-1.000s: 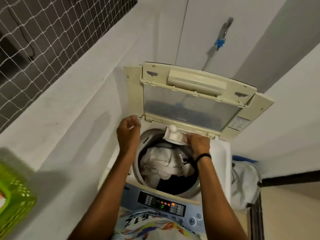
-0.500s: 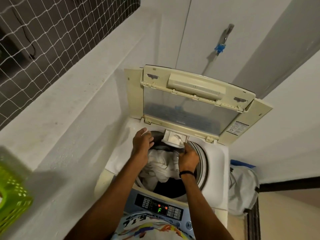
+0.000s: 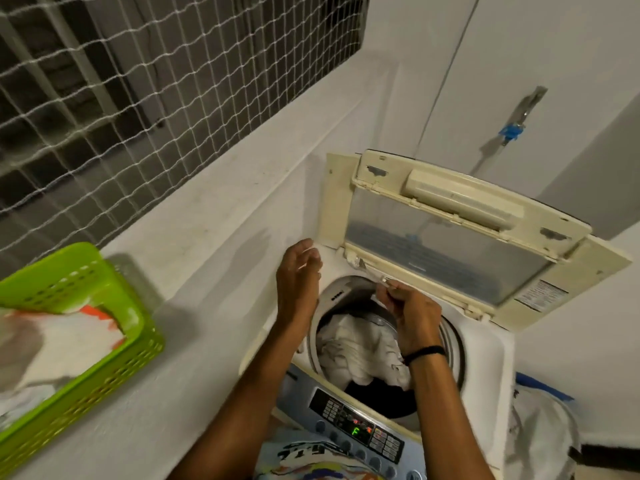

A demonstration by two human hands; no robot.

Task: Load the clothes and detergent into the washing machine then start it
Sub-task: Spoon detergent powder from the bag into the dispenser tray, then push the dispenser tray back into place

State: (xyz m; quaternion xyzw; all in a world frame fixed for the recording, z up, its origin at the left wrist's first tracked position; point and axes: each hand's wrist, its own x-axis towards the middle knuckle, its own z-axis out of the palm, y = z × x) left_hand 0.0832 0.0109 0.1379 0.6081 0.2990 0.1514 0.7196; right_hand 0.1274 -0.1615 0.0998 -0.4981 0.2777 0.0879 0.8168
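White clothes (image 3: 360, 348) in drum (image 3: 454, 348); left hand (image 3: 299, 271) loosely curled beside it; right hand (image 3: 414, 308) curled, grip unclear.

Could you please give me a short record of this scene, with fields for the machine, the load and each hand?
Washing machine: top loader, lid raised upright
Drum: holds white clothes
Display: lit, shows a green F
Left hand: fingers loosely curled, over the machine's back left corner; any hold unclear
Right hand: fingers curled at the drum's back rim; what they touch is unclear
Green basket: on the ledge to the left, cloth inside
White bag: beside the machine, on the right
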